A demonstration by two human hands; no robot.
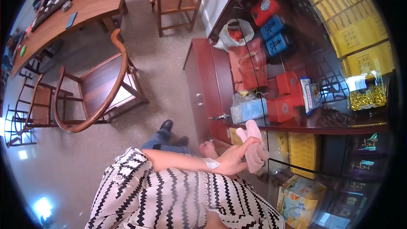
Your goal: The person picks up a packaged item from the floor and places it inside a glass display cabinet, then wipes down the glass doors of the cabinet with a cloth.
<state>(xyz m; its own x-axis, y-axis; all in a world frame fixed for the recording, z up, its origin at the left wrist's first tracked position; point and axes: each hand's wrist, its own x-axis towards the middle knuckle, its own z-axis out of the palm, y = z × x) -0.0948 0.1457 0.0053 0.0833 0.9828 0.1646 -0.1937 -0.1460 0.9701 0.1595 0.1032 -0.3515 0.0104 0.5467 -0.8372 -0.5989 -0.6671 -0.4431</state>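
My left hand [239, 157] reaches across my body from the left and is closed on a soft pink cloth item [255, 157], which sticks up above and hangs below the fingers beside the cabinet's glass front. A white printed label [211, 163] lies on that wrist. Past the left forearm, fingertips of what seems to be my right hand [207, 149] show, blurred; the rest of it is hidden under the left arm, so its grip cannot be made out.
A dark red cabinet [220, 74] holds red boxes [285, 108], blue boxes [277, 44], a white bag [237, 34] and yellow packages [364, 38]. Wooden chairs [101, 80] stand at the left, by a long wooden table [95, 0]. People sit beyond the table.
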